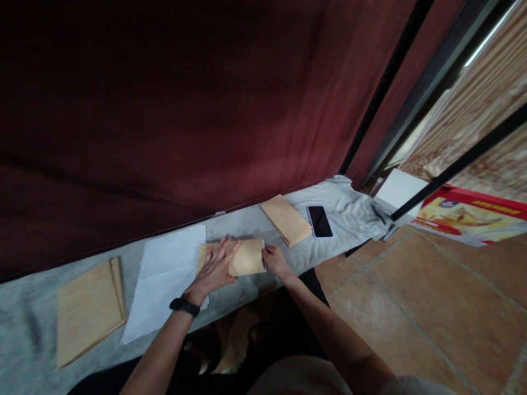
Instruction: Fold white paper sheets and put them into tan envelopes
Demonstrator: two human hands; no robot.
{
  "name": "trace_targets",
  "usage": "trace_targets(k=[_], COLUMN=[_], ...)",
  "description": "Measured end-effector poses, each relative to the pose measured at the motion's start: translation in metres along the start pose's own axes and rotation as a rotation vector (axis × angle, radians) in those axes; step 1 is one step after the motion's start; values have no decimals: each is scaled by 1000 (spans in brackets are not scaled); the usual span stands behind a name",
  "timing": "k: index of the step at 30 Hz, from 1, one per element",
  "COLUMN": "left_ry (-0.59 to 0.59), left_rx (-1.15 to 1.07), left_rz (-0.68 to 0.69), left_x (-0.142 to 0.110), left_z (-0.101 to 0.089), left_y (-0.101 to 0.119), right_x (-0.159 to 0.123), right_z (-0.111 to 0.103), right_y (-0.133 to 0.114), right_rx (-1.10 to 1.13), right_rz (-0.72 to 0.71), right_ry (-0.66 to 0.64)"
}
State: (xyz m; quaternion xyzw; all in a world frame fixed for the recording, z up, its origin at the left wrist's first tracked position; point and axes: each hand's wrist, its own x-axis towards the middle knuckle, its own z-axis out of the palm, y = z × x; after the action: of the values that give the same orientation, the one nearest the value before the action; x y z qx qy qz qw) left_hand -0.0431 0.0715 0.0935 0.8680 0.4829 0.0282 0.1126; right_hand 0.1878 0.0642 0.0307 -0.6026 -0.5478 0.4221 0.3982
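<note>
A brown paper envelope lies crosswise on the grey cloth in front of me. My left hand, wearing a black wristband, presses on its left part with fingers spread flat. At the envelope's right end, a thin white edge of paper sticks out. My right hand is closed there, fingertips pinched at that edge; how much paper is inside stays hidden. Large white sheets lie just left of the envelope, partly under its left end.
A stack of brown envelopes and a phone lie to the right. Larger brown envelopes are at the far left. The cloth-covered bench runs along a dark red panel. A red and yellow box stands on the tiled floor.
</note>
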Motion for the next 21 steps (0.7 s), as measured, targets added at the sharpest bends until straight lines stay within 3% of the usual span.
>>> trace_targets(k=[2, 4, 7, 9, 10, 12, 17, 21], left_ry=[102, 300, 621, 603, 526, 460, 586, 637], left_rx=[-110, -312, -807, -1298, -1549, -1876, -2100, -2208], left_rz=[-41, -165, -564, -755, -820, -911, -966, -964], left_x=[-11, -29, -56, -64, -63, -54, -18, -10], left_z=[3, 10, 27, 39, 44, 51, 55, 57], left_y=[6, 18, 47, 69, 78, 93, 106, 106], right_x=[-1, -1, -3, -5, -6, -9, -18, -18], right_z=[-1, -2, -3, -3, -3, -2, -3, -5], right_y=[-1, -1, -1, 1, 2, 5, 10, 12], right_rx=[32, 64, 115, 142, 152, 163, 156, 163], right_rz=[57, 93, 113, 118, 120, 121, 110, 102], right_ry=[38, 64, 71, 68, 64, 51, 7, -39])
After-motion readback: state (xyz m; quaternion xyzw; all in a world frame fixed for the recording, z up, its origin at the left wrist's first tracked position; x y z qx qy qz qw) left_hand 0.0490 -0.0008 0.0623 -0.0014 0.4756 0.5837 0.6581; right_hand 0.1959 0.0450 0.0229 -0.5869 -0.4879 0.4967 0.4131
